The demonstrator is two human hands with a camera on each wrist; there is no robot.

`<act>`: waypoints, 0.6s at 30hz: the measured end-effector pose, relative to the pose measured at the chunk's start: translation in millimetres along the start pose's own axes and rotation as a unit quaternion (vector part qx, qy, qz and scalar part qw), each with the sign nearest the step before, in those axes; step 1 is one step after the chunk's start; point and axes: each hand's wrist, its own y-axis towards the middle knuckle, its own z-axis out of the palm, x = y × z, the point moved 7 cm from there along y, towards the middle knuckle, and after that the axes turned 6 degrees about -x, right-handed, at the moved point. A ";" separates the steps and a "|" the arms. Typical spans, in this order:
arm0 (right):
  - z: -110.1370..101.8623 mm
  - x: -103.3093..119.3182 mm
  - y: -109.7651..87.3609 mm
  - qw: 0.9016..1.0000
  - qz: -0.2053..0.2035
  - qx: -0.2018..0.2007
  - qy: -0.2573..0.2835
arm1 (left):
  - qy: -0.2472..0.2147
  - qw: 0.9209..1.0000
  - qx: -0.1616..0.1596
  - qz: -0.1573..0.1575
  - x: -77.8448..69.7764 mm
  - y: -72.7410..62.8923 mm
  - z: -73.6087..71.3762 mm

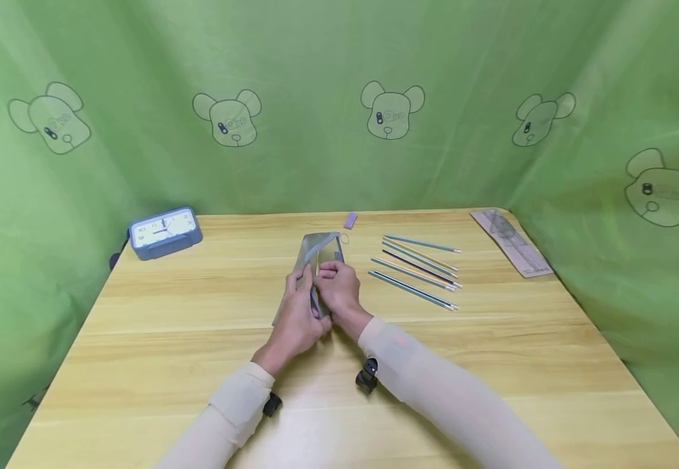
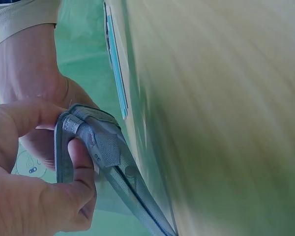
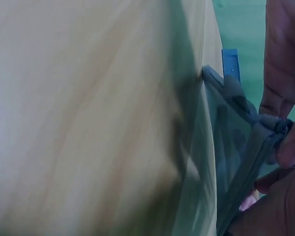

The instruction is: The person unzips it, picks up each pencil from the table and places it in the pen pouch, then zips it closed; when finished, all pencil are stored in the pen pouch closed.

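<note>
A see-through pencil case (image 1: pixel 310 246) with grey-blue fabric trim lies at the middle of the table, its near end lifted. My left hand (image 1: pixel 298 316) grips that end; in the left wrist view its thumb and fingers pinch the fabric edge (image 2: pixel 105 145) beside the zipper. At the case's right side, my right hand (image 1: pixel 339 286) has its fingers curled at the trim. A thin yellowish pencil (image 1: pixel 317 262) shows at the opening, its lower part hidden by the fingers. In the right wrist view, the trim (image 3: pixel 248 162) runs between both hands over the clear sheet.
Several pencils (image 1: pixel 412 286) lie side by side to the right of the case. Behind it sits a purple eraser (image 1: pixel 350 220). A blue clock (image 1: pixel 165 232) stands at the back left, and a flat pack of rulers (image 1: pixel 512 244) lies along the right edge. Green curtains surround the table.
</note>
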 end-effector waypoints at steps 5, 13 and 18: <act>-7.5 4.3 -5.7 1.000 -0.027 -0.002 -0.006 | -0.024 0.999 0.007 -0.020 2.5 1.2 -2.0; -42.5 2.6 -7.2 0.984 -0.147 0.080 -0.067 | -0.029 0.999 0.007 -0.034 6.0 0.7 -5.2; -85.3 -13.7 3.1 0.937 -0.237 0.111 -0.233 | -0.034 0.998 0.012 -0.043 10.8 -1.6 -6.7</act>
